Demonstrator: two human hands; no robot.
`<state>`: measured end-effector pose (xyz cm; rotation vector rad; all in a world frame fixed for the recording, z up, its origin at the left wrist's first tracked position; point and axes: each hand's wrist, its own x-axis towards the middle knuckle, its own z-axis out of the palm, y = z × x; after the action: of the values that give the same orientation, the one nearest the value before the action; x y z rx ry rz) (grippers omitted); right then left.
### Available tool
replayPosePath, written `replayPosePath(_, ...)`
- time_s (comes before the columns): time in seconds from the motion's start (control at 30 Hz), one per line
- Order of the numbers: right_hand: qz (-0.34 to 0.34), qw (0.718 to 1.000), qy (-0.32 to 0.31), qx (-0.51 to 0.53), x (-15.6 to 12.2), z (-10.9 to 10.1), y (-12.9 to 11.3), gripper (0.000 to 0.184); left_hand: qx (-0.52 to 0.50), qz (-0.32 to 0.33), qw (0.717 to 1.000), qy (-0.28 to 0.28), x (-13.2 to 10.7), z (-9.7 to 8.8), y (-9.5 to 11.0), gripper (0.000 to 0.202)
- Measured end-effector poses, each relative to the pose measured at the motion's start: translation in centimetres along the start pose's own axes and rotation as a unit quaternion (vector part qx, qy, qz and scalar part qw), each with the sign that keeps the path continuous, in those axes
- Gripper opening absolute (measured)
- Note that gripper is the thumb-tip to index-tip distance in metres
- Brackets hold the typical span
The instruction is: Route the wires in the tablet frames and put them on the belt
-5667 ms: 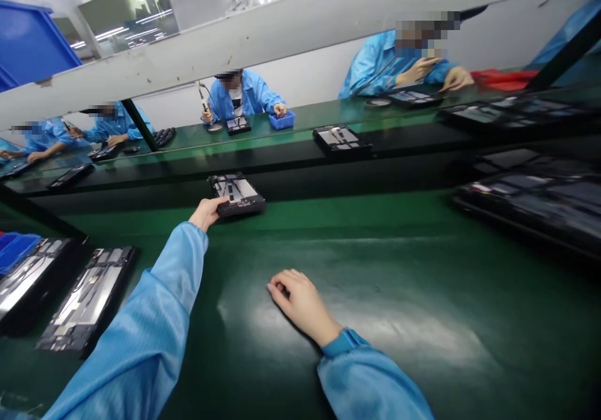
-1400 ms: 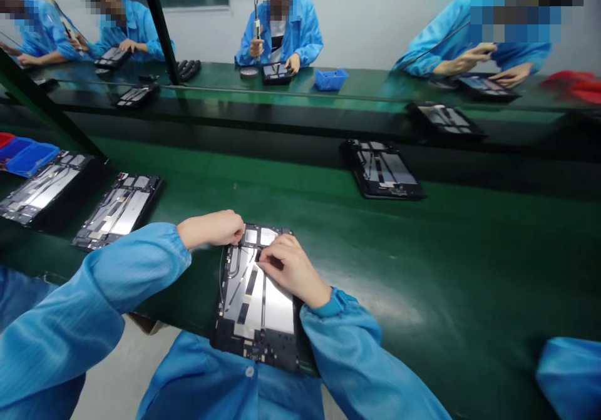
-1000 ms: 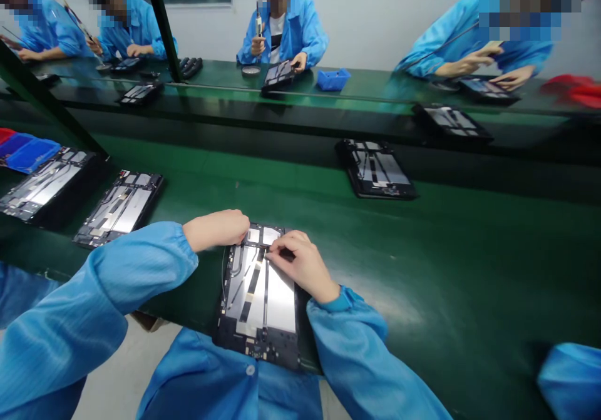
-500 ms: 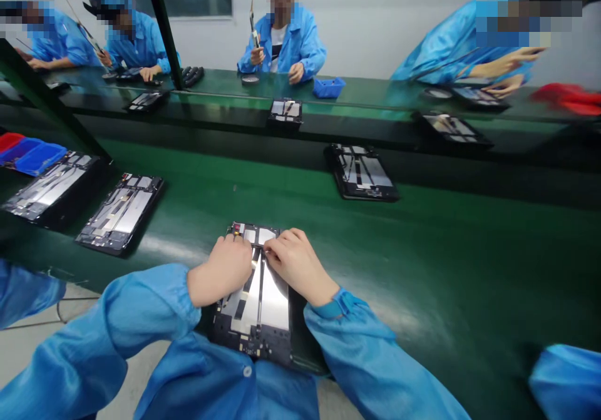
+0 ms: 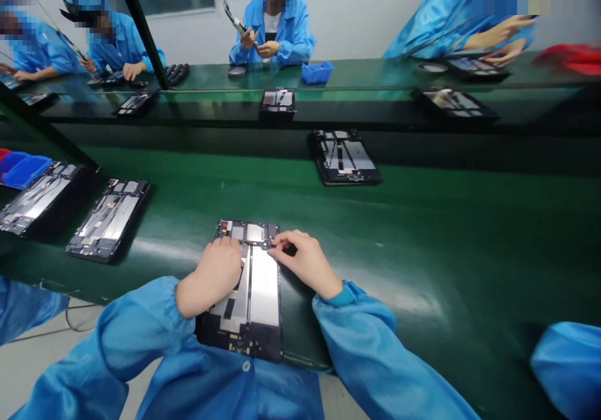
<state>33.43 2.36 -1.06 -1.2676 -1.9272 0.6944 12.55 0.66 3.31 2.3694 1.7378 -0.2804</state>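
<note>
An opened tablet point(image 5: 264, 282) lies in front of me at the bench's near edge, its silver battery plates and black frame showing. Over its upper left part rests my left hand point(image 5: 213, 275), closed, with the fingers curled down; what they grip is hidden. My right hand point(image 5: 307, 261) is at the tablet's upper right edge, thumb and forefinger pinched together near a small dark part. Whatever sits between those fingertips is too small to make out.
Two more opened tablets point(image 5: 109, 220) point(image 5: 42, 198) lie at the left, by a blue bin point(image 5: 28, 168). Another tablet point(image 5: 346, 157) lies farther back. Across a raised ledge point(image 5: 211, 108), co-workers in blue jackets sit, one with a screwdriver point(image 5: 237, 24). A blue sleeve point(image 5: 568, 367) shows at right.
My right hand has shifted slightly right, from over the tablet to its upper right edge, its fingers pinched. My left hand stays curled on the tablet. The co-worker opposite has brought both hands together.
</note>
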Motion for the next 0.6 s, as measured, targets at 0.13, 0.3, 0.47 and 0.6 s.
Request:
replayPosePath(0.13, 0.040, 0.997, -0.008, 0.063, 0.0, -0.4, 0.4, 0.006, -0.051, 0.010, 0.999, -0.010, -0.1, -0.6, -0.2, 0.017)
replayPosePath(0.3, 0.079, 0.992, -0.034, 0.093, 0.0, -0.7, 0.9, 0.007, -0.152, 0.028, 0.988, 0.000, -0.2, -1.0, -0.7, 0.011)
replayPosePath(0.47, 0.103, 0.987, -0.050, 0.109, 0.0, -0.9, 1.1, 0.010, -0.194, 0.005, 0.981, 0.016, 0.5, -1.1, -0.7, 0.022)
replayPosePath(0.6, 0.109, 0.986, -0.052, 0.113, 0.0, -1.0, 1.4, 0.013, -0.103, 0.056, 0.984, 0.134, 1.7, -1.1, 0.0, 0.021)
